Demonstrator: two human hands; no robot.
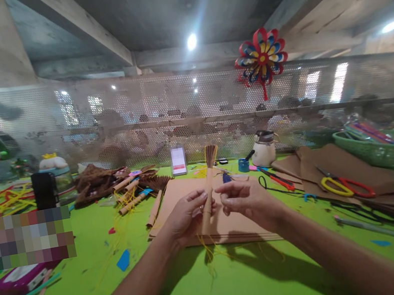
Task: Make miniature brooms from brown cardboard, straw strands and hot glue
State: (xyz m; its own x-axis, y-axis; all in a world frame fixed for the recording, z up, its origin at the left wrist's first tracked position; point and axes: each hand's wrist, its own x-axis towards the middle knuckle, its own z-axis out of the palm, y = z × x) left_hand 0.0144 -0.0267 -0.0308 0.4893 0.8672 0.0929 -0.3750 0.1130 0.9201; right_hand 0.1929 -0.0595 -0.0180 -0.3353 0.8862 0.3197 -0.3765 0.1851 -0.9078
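Between the thumb and fingers of my left hand (189, 212) is a rolled brown paper tube (208, 199). Its upper end flares into a pleated paper fan (211, 154) edged in yellow, and yellow threads (209, 254) dangle from the lower end. Close by on the right, my right hand (247, 202) has its fingers curved and apart, with nothing visible in them. Under both hands lies a stack of brown paper sheets (177, 189). Several similar paper rolls (130, 202) with yellow threads lie left of the stack.
Scissors with yellow and red handles (347, 188) lie on brown paper (315, 167) at right, near a green basket (384, 152). A phone (178, 160) stands behind the stack. A white jug (264, 150) and blue pot (243, 164) stand back right. Blue scraps (123, 260) dot the green table.
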